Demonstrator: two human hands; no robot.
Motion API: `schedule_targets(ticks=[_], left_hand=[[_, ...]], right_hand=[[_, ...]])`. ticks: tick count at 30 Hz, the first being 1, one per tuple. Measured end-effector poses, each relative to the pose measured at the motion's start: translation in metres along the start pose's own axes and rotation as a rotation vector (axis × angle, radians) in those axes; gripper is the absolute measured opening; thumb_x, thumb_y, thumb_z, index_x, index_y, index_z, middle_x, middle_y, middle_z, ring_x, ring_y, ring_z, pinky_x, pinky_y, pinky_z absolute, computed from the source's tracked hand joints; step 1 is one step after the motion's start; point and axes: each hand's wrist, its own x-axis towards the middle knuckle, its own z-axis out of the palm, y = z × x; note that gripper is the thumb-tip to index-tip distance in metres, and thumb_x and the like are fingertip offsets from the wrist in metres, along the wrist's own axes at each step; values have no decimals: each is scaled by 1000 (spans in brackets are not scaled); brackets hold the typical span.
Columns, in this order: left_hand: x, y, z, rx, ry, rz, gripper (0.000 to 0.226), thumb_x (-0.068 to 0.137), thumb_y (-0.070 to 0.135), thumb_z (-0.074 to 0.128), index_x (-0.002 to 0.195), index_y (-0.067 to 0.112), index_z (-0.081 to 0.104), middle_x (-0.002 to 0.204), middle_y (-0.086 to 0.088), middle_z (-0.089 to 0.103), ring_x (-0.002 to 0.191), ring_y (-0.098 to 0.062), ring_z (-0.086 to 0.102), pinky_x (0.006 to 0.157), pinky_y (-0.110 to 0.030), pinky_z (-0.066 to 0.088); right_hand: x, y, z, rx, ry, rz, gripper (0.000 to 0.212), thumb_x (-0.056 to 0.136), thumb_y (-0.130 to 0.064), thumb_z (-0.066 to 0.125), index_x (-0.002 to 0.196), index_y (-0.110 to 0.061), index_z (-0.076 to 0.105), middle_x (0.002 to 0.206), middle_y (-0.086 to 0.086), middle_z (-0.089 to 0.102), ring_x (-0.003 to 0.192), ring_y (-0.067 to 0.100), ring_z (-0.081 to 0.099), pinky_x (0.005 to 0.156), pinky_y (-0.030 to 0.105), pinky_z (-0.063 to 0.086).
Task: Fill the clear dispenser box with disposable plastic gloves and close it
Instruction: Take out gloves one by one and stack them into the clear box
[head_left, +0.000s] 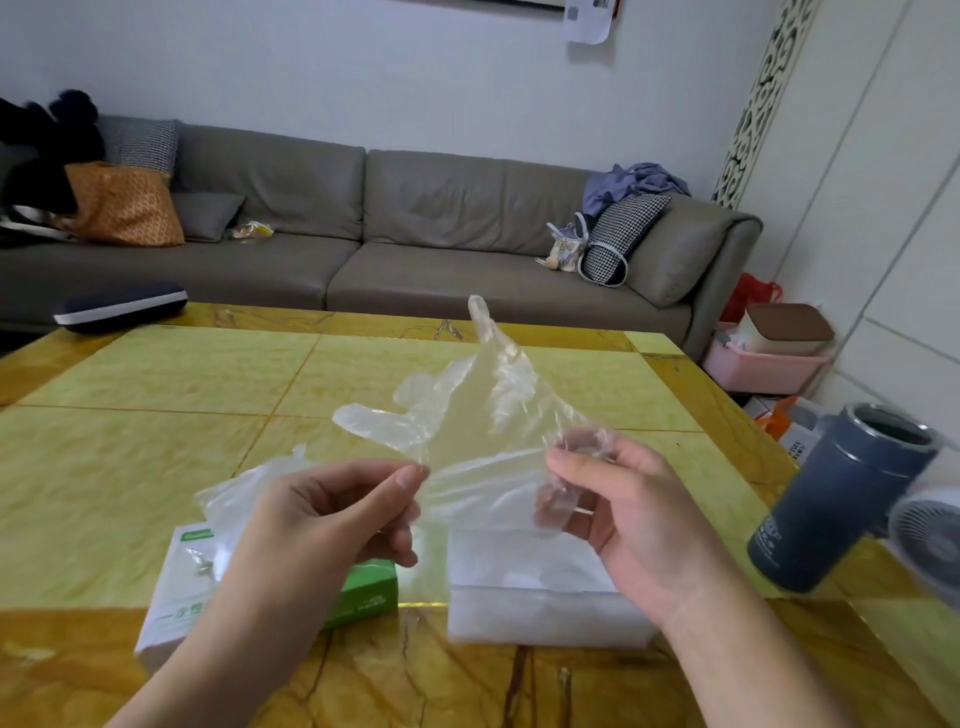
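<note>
A thin clear plastic glove (467, 410) is stretched in the air above the table between both hands, its fingers pointing up and left. My left hand (332, 514) pinches its cuff edge between thumb and forefinger. My right hand (618, 499) grips the other side of the cuff, with plastic bunched around its fingers. Below them the clear dispenser box (540, 592) sits on the table with white gloves inside; whether its lid is on, I cannot tell. To its left lies a white and green glove carton (363, 592) with more clear gloves (234, 499) sticking out.
A dark blue cylindrical mug (841, 499) and a small white fan (930, 535) stand at the table's right edge. A dark case (122, 306) lies at the far left corner. A grey sofa (363, 234) runs behind the yellow-green table (156, 395).
</note>
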Motion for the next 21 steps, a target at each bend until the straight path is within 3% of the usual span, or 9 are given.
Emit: schedule_targets(ticks=[6, 9, 11, 14, 19, 21], left_hand=[[1, -7, 0, 53, -128, -113, 24, 79, 28, 76, 94, 11, 82, 66, -12, 52, 58, -25, 53, 58, -31, 54], [-1, -12, 7, 85, -139, -106, 19, 76, 26, 79, 92, 16, 82, 67, -13, 61, 61, -23, 59, 60, -32, 56], [0, -16, 12, 115, -133, -58, 15, 78, 23, 80, 92, 18, 81, 70, -14, 66, 63, -24, 63, 62, -32, 57], [2, -16, 14, 160, -129, -20, 17, 80, 25, 80, 97, 21, 81, 70, -12, 65, 61, -24, 63, 64, -30, 55], [-1, -9, 17, 85, -156, -60, 23, 78, 30, 76, 97, 17, 79, 68, -11, 56, 57, -26, 51, 63, -39, 49], [0, -9, 18, 119, -150, -35, 15, 82, 28, 75, 94, 19, 78, 66, -11, 57, 55, -25, 51, 64, -39, 46]], right_hand=[[1, 1, -3, -89, 148, -83, 10, 104, -5, 60, 108, -1, 69, 62, 10, 54, 54, 25, 62, 54, 38, 58], [-1, 1, -1, -137, 51, 13, 26, 102, -24, 69, 117, -3, 65, 77, 14, 62, 65, 32, 68, 53, 39, 58], [-2, 3, -1, -209, 2, 45, 19, 100, -16, 71, 112, -1, 67, 81, 16, 63, 66, 32, 69, 50, 37, 56], [3, 0, -10, -319, 141, -27, 7, 102, -1, 63, 104, 0, 69, 74, 14, 62, 55, 23, 59, 44, 32, 49], [15, -7, -34, -396, 229, -48, 9, 102, -2, 63, 97, -4, 71, 66, 9, 58, 53, 20, 48, 44, 32, 44], [17, -5, -40, -454, 226, -15, 9, 101, -3, 63, 97, -6, 71, 64, 7, 60, 52, 20, 49, 47, 33, 46]])
